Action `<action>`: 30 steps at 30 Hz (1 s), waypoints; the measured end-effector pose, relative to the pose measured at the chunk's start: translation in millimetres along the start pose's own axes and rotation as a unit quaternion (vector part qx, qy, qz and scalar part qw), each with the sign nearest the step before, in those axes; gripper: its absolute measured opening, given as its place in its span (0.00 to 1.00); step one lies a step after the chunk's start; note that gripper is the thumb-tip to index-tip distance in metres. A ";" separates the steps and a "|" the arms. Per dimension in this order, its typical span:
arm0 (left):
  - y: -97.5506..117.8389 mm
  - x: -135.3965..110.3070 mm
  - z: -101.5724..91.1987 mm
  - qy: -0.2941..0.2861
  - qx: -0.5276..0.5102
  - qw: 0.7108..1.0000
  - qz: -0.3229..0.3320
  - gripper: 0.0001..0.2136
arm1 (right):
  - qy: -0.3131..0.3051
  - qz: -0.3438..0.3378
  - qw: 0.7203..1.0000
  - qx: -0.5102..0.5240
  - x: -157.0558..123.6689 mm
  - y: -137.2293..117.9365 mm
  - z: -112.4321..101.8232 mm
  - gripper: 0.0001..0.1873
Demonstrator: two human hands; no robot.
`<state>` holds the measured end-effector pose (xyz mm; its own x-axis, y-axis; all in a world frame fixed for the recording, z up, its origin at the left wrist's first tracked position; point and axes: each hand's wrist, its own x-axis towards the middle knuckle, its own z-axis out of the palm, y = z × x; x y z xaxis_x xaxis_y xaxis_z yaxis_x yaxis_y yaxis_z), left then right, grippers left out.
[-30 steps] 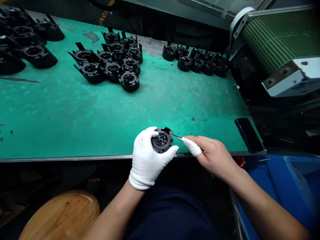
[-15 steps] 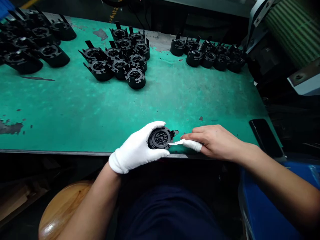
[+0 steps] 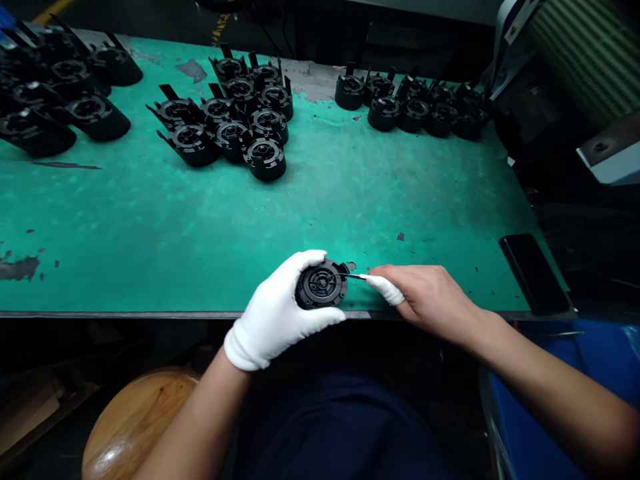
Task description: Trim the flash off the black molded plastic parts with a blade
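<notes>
My left hand [image 3: 280,307], in a white glove, is wrapped round a round black plastic part [image 3: 323,285] at the front edge of the green table. Concentric rings and small holes show on the part's upper face. My right hand [image 3: 425,293] is bare apart from a white wrap on the thumb. Its thumb and fingers pinch a thin blade, like a craft knife [image 3: 354,276]. The blade's tip meets the right upper rim of the black part, beside a small tab. The knife's handle is hidden inside my right hand.
Several black cylindrical housings [image 3: 265,160] with upright tabs stand in groups along the back of the table [image 3: 320,207]. A dark phone [image 3: 534,272] lies at the right edge. Below are a wooden stool [image 3: 140,423] and a blue bin [image 3: 545,400]. Machine parts rise at the right.
The blade has shifted from the lower right of the part's face up to its right upper rim, and now shows edge-on. My left hand still holds the part.
</notes>
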<state>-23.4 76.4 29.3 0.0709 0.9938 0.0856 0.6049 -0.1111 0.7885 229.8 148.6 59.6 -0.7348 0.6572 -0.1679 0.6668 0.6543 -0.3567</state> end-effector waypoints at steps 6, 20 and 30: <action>7.1 -19.3 32.9 0.135 0.001 0.991 -0.020 0.37 | -0.033 -0.001 0.996 0.077 -24.0 -19.4 6.7 0.26; 6.6 -17.5 32.6 0.133 0.005 0.991 -0.005 0.36 | -0.082 0.020 0.995 0.056 -21.0 -31.9 2.4 0.32; 6.3 -16.3 31.8 0.128 -0.001 0.992 -0.008 0.36 | -0.064 -0.007 0.996 0.064 -16.1 -26.6 6.2 0.29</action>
<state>4.4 59.3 13.5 -0.1418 0.9640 0.2248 0.6030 -0.0960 0.7919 223.2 118.3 66.1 -0.7593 0.5901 -0.2744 0.6409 0.6054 -0.4719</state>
